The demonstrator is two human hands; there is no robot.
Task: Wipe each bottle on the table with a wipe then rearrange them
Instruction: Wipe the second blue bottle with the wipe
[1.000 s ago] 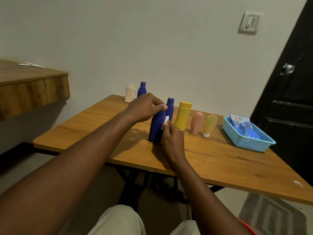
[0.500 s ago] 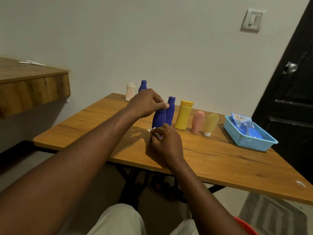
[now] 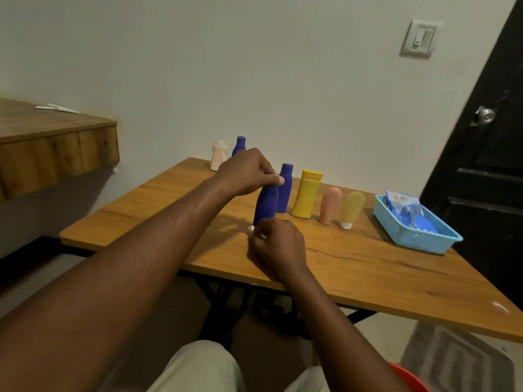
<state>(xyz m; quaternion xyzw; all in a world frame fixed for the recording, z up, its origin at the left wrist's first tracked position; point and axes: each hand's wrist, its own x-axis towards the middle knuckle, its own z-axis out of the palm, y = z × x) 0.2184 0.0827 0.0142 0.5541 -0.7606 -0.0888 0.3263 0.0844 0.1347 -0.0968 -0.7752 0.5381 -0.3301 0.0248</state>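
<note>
Toward the near middle of the worktop point(image 3: 368, 267) the nearest blue bottle point(image 3: 266, 206) stands upright with both hands on it. The left hand point(image 3: 249, 172) has fingers and thumb curled round the neck and cap, and the right hand point(image 3: 278, 244) is bunched low at the base, pinching a wipe point(image 3: 251, 228) of which only a white scrap shows. From where I stand the worry is the pivot: the bottle is steadied only at its top, so a hard rub at the bottom could kick the foot out sideways or swing the body back. A second blue bottle point(image 3: 285, 188) stands just behind it, so close I cannot tell whether they touch. A knock there looks likely to travel down the row to the yellow bottle point(image 3: 307, 193), then the pink tube point(image 3: 329, 205) and the pale yellow tube point(image 3: 351, 209). Both tubes balance on their small caps and would, I reckon, go over at a nudge — perhaps rolling toward the basket point(image 3: 424, 244). The other risk is quieter: with the wipe balled so tightly, little of it meets the plastic, and the bottle's far side may go unwiped unless the left hand turns it.
</note>
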